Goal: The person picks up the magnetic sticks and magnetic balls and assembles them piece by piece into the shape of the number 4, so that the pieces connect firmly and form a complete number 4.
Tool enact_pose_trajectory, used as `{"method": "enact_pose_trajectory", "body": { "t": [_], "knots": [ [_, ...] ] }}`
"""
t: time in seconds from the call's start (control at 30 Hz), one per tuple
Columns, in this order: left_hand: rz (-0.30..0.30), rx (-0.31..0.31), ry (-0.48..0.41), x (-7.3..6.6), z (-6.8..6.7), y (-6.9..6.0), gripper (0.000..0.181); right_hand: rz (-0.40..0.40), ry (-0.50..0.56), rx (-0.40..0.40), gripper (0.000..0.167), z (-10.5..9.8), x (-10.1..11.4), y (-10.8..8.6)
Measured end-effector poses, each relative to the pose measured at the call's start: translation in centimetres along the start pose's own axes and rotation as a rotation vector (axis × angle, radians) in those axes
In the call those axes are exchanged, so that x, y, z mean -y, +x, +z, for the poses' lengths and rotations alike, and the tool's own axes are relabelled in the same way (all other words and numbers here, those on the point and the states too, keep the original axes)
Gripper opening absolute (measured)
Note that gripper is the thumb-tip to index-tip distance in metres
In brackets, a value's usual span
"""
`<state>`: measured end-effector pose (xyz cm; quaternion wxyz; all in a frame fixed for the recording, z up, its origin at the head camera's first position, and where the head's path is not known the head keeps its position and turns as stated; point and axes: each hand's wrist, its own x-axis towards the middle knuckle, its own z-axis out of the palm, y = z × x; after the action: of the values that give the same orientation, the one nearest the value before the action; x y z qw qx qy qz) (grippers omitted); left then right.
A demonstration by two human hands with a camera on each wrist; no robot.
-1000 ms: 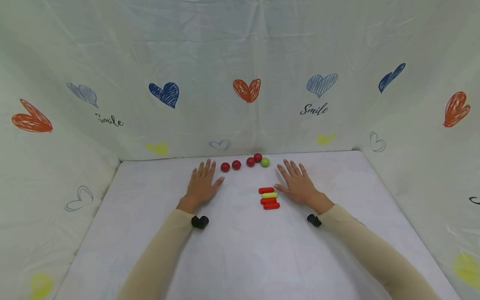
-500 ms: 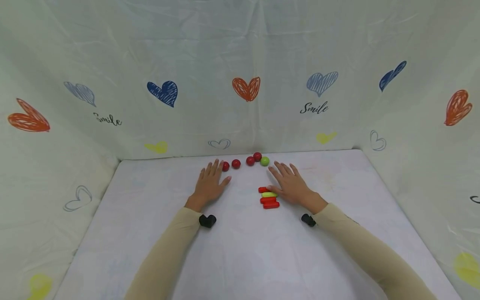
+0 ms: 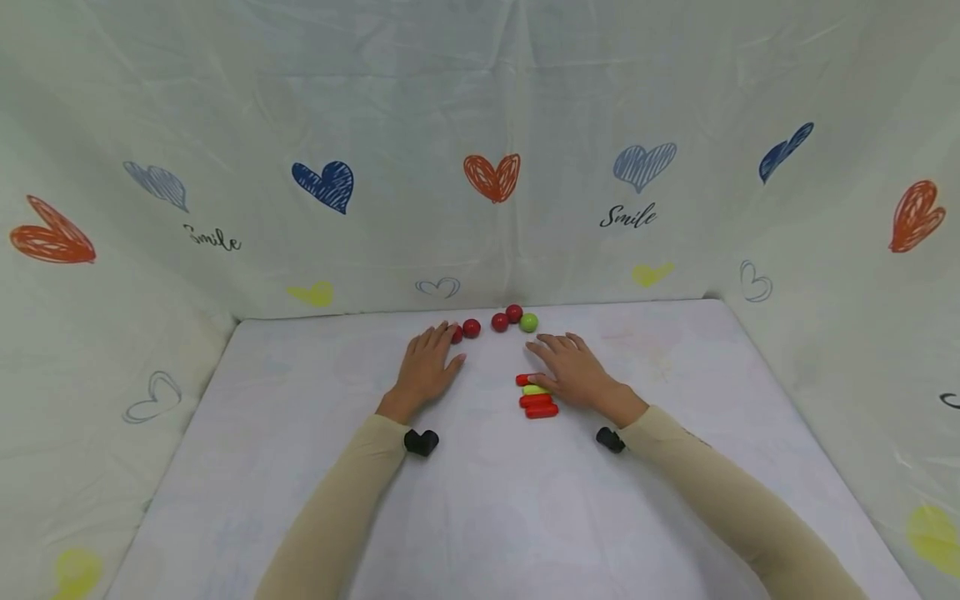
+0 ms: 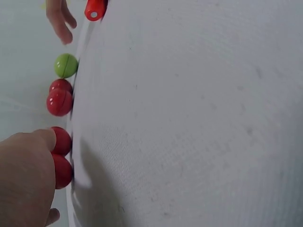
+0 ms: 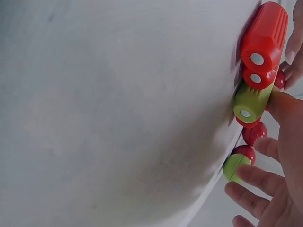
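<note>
Desk [image 3: 480,517] before me, its far edge taken as 12 o'clock. My left hand [image 3: 424,367]: back upward, fingers extended and relaxed, thumb apart, gripping nothing. These fingers partly cover the first red ball [image 3: 458,335], between 1 and 2 o'clock of the hand's middle; actual contact I cannot settle from these angles. Second red ball [image 3: 471,328] just beside it, toward 2. Farther along, also near 2: third red ball [image 3: 500,322], fourth red ball [image 3: 513,314] and green ball [image 3: 528,322], clustered.

My right hand [image 3: 573,372]: fingers spread and slightly bent, no grip. The green ball lies between 10 and 11 o'clock of it. Toward 8, four short sticks side by side, far to near: first red stick [image 3: 522,380], yellow-green stick [image 3: 534,390], second red stick [image 3: 536,401], third red stick [image 3: 542,412]. In the head view, my thumb overlaps the farthest two.

At 12, beyond the desk, a pale backdrop [image 3: 570,75] printed with hearts.
</note>
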<state>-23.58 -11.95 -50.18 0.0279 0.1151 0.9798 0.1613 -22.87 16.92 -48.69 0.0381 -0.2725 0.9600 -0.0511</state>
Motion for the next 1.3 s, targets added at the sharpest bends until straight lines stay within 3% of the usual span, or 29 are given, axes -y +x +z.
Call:
{"method": "enact_pose_trajectory", "body": {
  "t": [0.4,0.7,0.97,1.3],
  "knots": [
    [0.011,-0.076,0.008,-0.4,0.1,-0.8,0.056,-0.066,0.067,-0.027,0.043,0.4,0.8,0.5],
    [0.008,-0.096,0.03,-0.8,0.5,-0.9,0.052,-0.158,0.104,-0.072,0.022,0.0,0.9,1.0],
    [0.024,-0.111,0.024,-1.2,0.4,-1.3,0.042,-0.148,0.111,-0.053,0.022,-0.2,1.2,1.4],
    [0.054,-0.146,0.013,-1.7,0.6,-2.5,0.042,-0.171,0.142,-0.089,0.024,-0.2,2.0,2.0]
  ]
}}
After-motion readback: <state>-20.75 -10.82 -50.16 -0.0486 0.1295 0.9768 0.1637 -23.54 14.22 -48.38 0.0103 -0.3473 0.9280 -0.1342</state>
